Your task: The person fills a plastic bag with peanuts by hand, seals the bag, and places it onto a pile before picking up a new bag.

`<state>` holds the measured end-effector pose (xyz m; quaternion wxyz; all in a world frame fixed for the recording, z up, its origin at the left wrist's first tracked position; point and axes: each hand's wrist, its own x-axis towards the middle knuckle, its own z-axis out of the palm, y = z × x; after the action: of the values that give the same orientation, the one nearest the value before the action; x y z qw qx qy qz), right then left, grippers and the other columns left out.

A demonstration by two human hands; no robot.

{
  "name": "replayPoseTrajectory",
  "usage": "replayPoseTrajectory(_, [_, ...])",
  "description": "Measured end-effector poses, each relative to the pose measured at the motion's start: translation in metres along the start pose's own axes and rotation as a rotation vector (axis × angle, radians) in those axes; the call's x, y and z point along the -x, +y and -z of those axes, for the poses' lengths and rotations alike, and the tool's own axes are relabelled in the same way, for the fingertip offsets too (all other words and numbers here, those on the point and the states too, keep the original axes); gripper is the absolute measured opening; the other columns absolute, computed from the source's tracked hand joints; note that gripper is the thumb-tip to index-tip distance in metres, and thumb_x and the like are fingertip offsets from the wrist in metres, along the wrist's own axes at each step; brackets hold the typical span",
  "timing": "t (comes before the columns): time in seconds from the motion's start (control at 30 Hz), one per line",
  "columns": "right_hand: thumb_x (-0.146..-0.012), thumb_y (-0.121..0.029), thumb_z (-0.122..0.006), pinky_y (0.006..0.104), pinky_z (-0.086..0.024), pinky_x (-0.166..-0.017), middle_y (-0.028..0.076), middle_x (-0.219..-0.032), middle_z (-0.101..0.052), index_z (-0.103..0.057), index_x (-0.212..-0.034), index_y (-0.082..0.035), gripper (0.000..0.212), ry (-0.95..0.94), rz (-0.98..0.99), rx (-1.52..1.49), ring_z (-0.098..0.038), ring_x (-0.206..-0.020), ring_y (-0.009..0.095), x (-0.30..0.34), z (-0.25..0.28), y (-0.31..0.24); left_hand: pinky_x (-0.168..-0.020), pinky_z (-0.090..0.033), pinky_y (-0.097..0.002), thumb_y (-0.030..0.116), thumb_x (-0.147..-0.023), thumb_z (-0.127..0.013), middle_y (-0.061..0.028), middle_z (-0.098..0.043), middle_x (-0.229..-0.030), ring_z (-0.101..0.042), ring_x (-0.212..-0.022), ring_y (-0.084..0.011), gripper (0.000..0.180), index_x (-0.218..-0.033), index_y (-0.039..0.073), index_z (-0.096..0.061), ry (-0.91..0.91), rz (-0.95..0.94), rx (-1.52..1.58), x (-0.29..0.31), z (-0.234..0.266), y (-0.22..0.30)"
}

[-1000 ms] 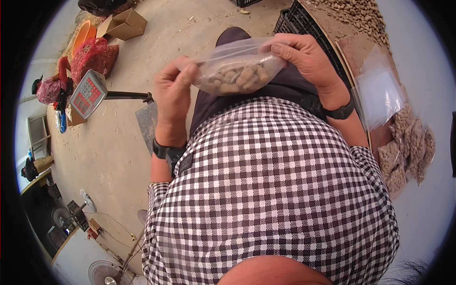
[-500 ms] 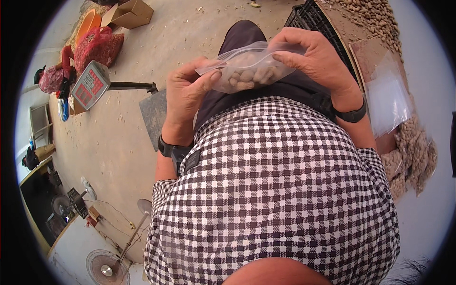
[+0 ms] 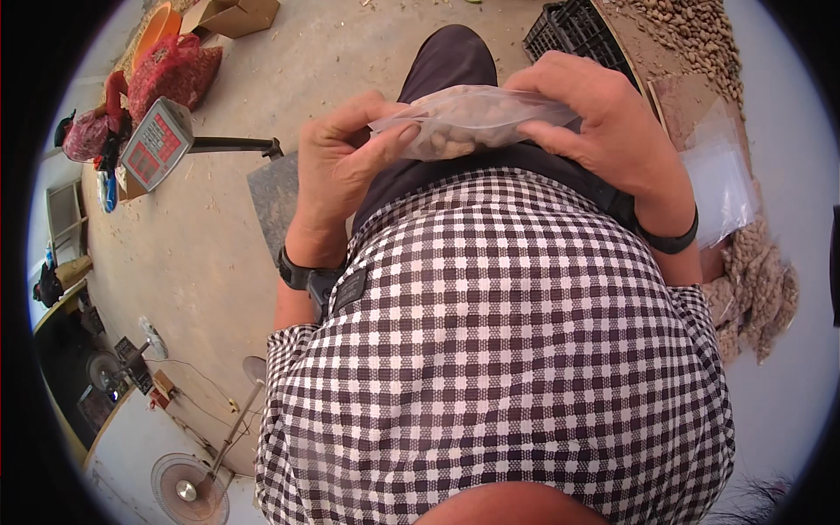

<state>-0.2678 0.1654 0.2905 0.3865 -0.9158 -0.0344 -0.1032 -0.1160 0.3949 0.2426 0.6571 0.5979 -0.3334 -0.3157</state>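
Note:
A clear zip bag (image 3: 490,107) with several peanuts in their shells (image 3: 455,142) inside is stretched between my two hands above my lap. My left hand (image 3: 354,153) pinches its left top corner between thumb and fingers. At the other end, my right hand (image 3: 604,122) grips the bag's upper edge, thumb below and fingers curled over it. The bag's mouth faces up toward me; whether its zip is closed I cannot tell.
On the left stands a scale with a tilted display (image 3: 157,144) and a grey platform (image 3: 273,199). Red net sacks (image 3: 175,74) and a cardboard box (image 3: 232,16) lie farther off. To the right are a black crate (image 3: 577,37), a stack of clear bags (image 3: 717,188) and heaped peanuts (image 3: 691,39).
My right hand has shifted slightly right and turned, its thumb moving along the bag's edge. The bag looks more flattened, with fewer peanuts showing. My left hand keeps its pinch.

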Motion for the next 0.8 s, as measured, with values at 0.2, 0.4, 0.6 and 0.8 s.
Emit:
replayPoseTrajectory(0.2, [-0.069,-0.012,-0.076,0.0384,-0.048,-0.078,0.007,-0.092,-0.062,-0.063,-0.105,-0.008,0.038,0.020,0.207,0.403,-0.060,-0.086,0.028,-0.021,-0.008,-0.032,-0.059,-0.039,-0.0203,0.002,-0.082,-0.073,0.0004,-0.059,-0.074,-0.052,-0.068,-0.0058,0.012,-0.093,-0.002,-0.073,0.040,-0.120,-0.149,-0.002,-0.006,0.002])
replayPoseTrajectory(0.4, [-0.070,-0.012,-0.075,0.0373,-0.048,-0.071,0.007,-0.087,-0.060,-0.062,-0.097,-0.008,0.030,-0.052,0.177,0.330,-0.061,-0.083,0.026,-0.034,-0.024,-0.030,-0.056,-0.037,-0.0215,0.003,-0.080,-0.073,-0.0008,-0.058,-0.070,-0.051,-0.065,-0.0061,0.011,-0.090,0.000,-0.074,0.058,-0.158,-0.254,-0.001,-0.005,0.006])
replayPoseTrajectory(0.6, [-0.073,-0.010,-0.075,0.0340,-0.051,-0.064,0.008,-0.082,-0.061,-0.062,-0.093,-0.005,0.025,-0.047,0.145,0.230,-0.063,-0.074,0.025,-0.037,-0.031,-0.028,-0.056,-0.037,-0.0221,0.004,-0.080,-0.074,-0.0008,-0.059,-0.069,-0.051,-0.064,-0.0065,0.010,-0.089,0.000,-0.074,0.067,-0.176,-0.218,0.001,-0.006,0.002])
replayPoseTrajectory(0.8, [-0.079,-0.006,-0.071,0.0287,-0.053,-0.067,0.010,-0.082,-0.065,-0.063,-0.092,-0.001,0.015,-0.074,0.107,0.077,-0.066,-0.074,0.020,-0.041,-0.027,-0.026,-0.059,-0.039,-0.0207,0.006,-0.080,-0.074,-0.0006,-0.061,-0.071,-0.053,-0.066,-0.0065,0.010,-0.089,0.001,-0.074,0.049,-0.184,-0.222,0.001,-0.005,0.003])
